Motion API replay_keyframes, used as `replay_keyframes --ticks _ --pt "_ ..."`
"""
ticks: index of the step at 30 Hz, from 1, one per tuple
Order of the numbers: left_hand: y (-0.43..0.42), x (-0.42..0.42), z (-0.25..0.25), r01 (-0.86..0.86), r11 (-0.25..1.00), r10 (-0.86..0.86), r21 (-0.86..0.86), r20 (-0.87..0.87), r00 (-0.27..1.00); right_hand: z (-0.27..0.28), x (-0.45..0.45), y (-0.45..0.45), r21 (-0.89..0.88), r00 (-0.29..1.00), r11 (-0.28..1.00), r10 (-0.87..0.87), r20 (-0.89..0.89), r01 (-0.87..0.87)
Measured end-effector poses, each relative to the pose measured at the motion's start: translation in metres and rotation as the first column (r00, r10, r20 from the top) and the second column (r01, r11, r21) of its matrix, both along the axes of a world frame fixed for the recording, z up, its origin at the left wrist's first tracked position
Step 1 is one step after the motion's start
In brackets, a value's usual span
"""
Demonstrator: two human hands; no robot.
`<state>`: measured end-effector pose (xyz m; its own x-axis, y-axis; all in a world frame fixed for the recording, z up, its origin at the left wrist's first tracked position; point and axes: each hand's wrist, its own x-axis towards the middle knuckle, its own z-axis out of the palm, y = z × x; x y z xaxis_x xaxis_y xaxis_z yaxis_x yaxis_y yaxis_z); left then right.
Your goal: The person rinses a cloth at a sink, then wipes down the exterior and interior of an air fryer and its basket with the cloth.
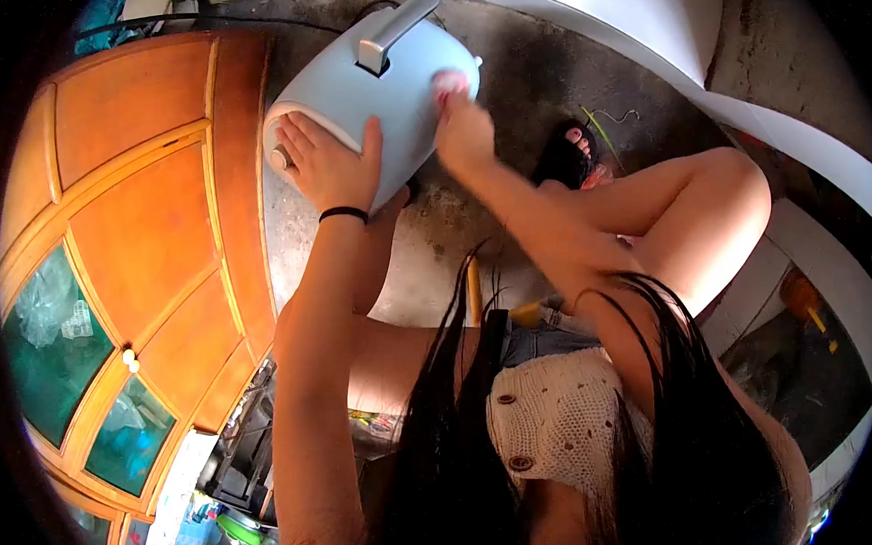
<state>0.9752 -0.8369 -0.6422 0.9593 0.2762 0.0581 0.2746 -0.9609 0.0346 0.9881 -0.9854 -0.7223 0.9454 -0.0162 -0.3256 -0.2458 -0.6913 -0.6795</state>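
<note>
A rounded light blue appliance [353,95] with a silver handle [399,32] stands on the floor in front of me; its exact kind I cannot tell. My left hand [336,168] lies on its near left end with the fingers spread, close to a small round knob [280,158]. On the right side of the body, my right hand [465,135] is closed around a small pink and white wiping pad [450,82]. The pad touches the blue surface, and motion blurs it a little. Whether it is cloth or sponge does not show.
An orange wooden cabinet [154,186] with glass panes runs along the left. Behind the appliance a dark cable [245,23] crosses the concrete floor [535,72]. A white curved surface [638,20] borders the upper right. My bent legs and a black sandal [559,158] flank the appliance.
</note>
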Motion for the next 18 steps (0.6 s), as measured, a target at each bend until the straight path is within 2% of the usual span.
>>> replay_keyframes --ticks 1,2,4,6,8,10,12,13,16,17,18 --pt "0.004 -0.002 -0.001 -0.006 1.0 0.006 -0.001 -0.007 1.0 0.012 -0.02 0.012 0.173 0.981 0.972 -0.174 0.084 0.158" --pt "0.007 -0.002 -0.003 0.004 1.0 -0.004 -0.01 0.001 1.0 0.009 -0.036 0.015 0.21 0.959 0.977 -0.104 0.264 0.048" --pt "0.013 -0.005 -0.005 0.029 0.999 -0.029 -0.024 0.009 1.0 0.007 -0.033 0.014 0.06 0.986 0.998 -0.018 0.166 0.009" --pt "0.01 -0.007 -0.001 0.021 0.999 -0.021 -0.024 0.001 1.0 -0.001 0.003 0.0 -0.055 0.975 0.997 -0.071 -0.209 0.061" --pt "0.004 -0.004 0.0 0.001 1.0 -0.001 -0.02 0.004 1.0 -0.019 0.027 -0.021 -0.028 0.97 0.998 -0.069 -0.233 0.064" --pt "-0.002 -0.003 -0.002 -0.048 0.999 0.048 -0.005 -0.007 0.999 -0.016 0.024 -0.017 -0.023 0.981 0.998 -0.062 -0.183 0.059" --pt "0.005 -0.004 -0.004 -0.025 0.999 0.025 -0.02 0.011 1.0 0.001 0.004 -0.005 0.005 0.999 1.0 0.009 -0.045 -0.008" --pt "0.007 -0.005 -0.004 -0.01 1.0 0.011 -0.024 0.015 1.0 0.011 -0.006 -0.004 -0.009 0.989 0.992 0.128 0.079 -0.127" --pt "0.006 -0.004 -0.004 -0.055 0.998 0.055 -0.026 -0.009 0.998 -0.015 0.017 -0.004 -0.059 0.986 0.998 0.048 0.162 -0.039" --pt "0.004 -0.004 -0.003 -0.064 0.997 0.063 -0.031 -0.01 0.998 -0.019 0.037 -0.008 -0.072 0.997 0.997 0.012 0.079 -0.006" --pt "0.002 -0.001 -0.003 -0.071 0.997 0.071 -0.038 -0.004 0.997 -0.023 0.051 -0.011 -0.089 0.997 0.996 0.009 0.081 -0.002"
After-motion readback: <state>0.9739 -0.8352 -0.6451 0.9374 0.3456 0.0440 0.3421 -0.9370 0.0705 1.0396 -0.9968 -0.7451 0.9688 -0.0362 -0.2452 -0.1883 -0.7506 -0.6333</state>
